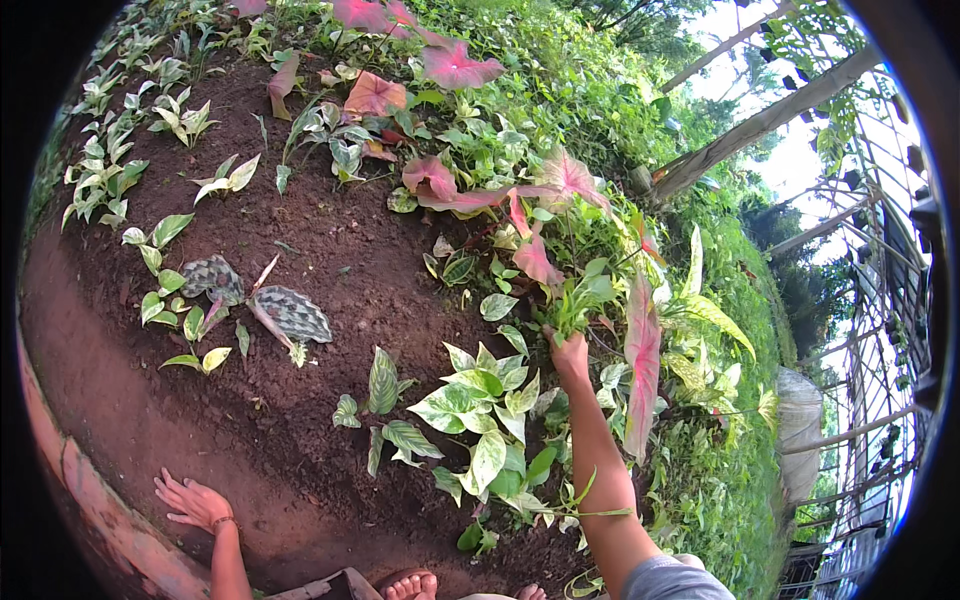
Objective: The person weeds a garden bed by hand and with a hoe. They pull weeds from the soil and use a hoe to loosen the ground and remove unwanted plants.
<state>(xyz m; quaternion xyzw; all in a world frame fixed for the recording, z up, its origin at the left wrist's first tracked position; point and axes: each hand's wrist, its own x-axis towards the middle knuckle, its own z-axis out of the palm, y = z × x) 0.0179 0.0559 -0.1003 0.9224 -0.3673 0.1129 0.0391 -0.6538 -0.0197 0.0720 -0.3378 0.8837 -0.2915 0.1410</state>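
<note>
My right hand point(570, 354) is closed around a bunch of green leafy stems point(577, 304) among the plants on the right. Whether the stems are still rooted is hidden by the leaves. Close by rises a pink caladium leaf point(643, 364) with a green edge. Left of my right forearm grows a clump of marbled white-and-green pothos point(480, 397). Lower left, my left hand point(196, 504) has its fingers spread and holds nothing, above or on the bare soil strip; contact cannot be made out. A thin band circles that wrist.
A brick or concrete edging point(112, 502) curves along the lower left. On the dark soil bed point(300, 217) grow several small variegated plants and a grey-patterned leafy plant point(289, 311). Wooden poles point(765, 124) and a lattice frame stand at right. Sandaled feet point(409, 585) show at the bottom.
</note>
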